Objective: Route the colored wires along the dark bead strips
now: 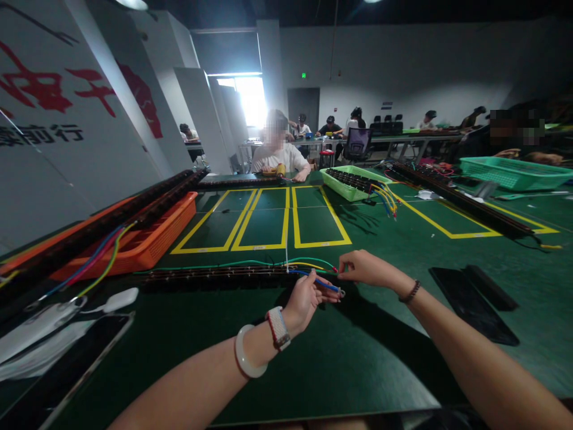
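Observation:
A long black strip (pixel 224 278) with several wires along it lies across the green table (pixel 385 382) in front of me. At the strip's right end my left hand (pixel 307 298) is closed round a blue wire (pixel 328 285), whose ring terminal points right. My right hand (pixel 364 269) is just to the right, its fingers pinched at the tip of a green wire (pixel 320 260) near a small red end. A yellow wire (pixel 308 265) runs beside the green one. A thin white tie (pixel 287 245) stands upright from the strip.
An orange basket (pixel 165 233) with black strips is at left, near a phone (pixel 89 364). Green baskets (pixel 349 191) (pixel 514 173) stand farther back. Black flat objects (pixel 470 304) lie at right. A person (pixel 280 152) sits opposite.

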`<state>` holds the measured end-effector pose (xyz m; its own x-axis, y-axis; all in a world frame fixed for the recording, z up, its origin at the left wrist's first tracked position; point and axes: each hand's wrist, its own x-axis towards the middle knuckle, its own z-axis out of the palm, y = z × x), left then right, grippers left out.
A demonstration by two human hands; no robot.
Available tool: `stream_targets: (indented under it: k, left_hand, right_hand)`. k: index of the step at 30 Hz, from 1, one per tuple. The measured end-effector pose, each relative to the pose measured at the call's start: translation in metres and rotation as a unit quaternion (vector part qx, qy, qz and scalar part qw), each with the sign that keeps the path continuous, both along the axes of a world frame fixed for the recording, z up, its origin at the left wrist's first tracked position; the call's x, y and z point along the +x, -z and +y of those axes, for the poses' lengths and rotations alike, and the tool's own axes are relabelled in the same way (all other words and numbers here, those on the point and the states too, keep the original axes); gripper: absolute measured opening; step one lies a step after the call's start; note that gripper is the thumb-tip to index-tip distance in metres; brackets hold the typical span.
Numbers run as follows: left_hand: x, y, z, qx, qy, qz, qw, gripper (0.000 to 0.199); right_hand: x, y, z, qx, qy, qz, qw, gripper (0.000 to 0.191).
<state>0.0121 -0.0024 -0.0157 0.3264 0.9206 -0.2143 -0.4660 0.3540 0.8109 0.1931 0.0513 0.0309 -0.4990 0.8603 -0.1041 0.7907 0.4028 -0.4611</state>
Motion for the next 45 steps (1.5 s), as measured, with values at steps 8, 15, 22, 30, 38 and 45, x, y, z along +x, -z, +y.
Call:
stream_targets:
  k: [8,15,22,30,38,45]
  left_hand:
    - [0.0,0.003,0.001,0.0,0.0,-0.01,1.0,0.035]
    - [0.0,0.004,0.002,-0.013,-0.007,-0.019,1.0,0.037]
    - [0.001,0.013,0.005,-0.025,-0.044,-0.072,0.996,0.027]
    - [0.001,0.012,0.007,-0.038,-0.043,-0.086,0.995,0.026]
    - [0.0,0.008,0.005,-0.005,-0.005,-0.052,0.999,0.034]
    - [0.0,0.006,0.003,0.015,0.059,0.005,0.998,0.04]
  right_hand:
    - [-0.003,0.004,-0.001,0.029,-0.024,-0.067,0.997,0.012]
    - [-0.004,-0.009,-0.005,0.112,0.0,0.034,0.993,0.036]
    - [-0.017,-0.019,-0.023,0.12,-0.123,0.03,0.985,0.032]
    - [-0.018,-0.02,-0.028,0.013,-0.137,-0.011,0.99,0.024]
    - [-0.013,-0.02,-0.023,0.056,-0.121,0.01,0.991,0.034]
    - [-0.009,-0.016,-0.016,0.033,-0.144,0.028,0.989,0.032]
